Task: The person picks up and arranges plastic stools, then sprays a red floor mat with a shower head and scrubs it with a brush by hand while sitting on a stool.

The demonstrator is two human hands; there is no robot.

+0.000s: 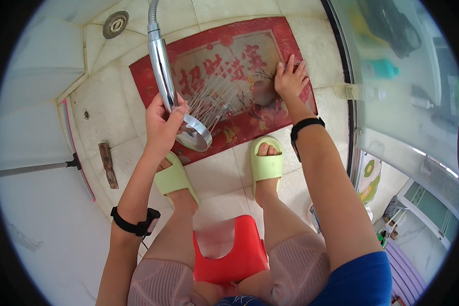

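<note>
My left hand [164, 122] is closed around the handle of a chrome handheld shower head [199, 134], whose metal hose runs up out of view at the top. Thin jets of water [214, 99] spray from it onto a red and grey floor mat [218, 46]. The mat bears large red characters and a printed decoration, and lies slightly askew on the tiles. Flat on its right border rests my right hand [291, 78], palm down with fingers spread, holding nothing.
Light green slippers [267, 162] are on my feet, below the mat. I sit over a red plastic stool [233, 264]. At left are a floor squeegee [74, 160], a worn wooden piece [108, 166] and a round drain [115, 25]. A clear bottle [342, 91] stands by the glass partition [401, 114].
</note>
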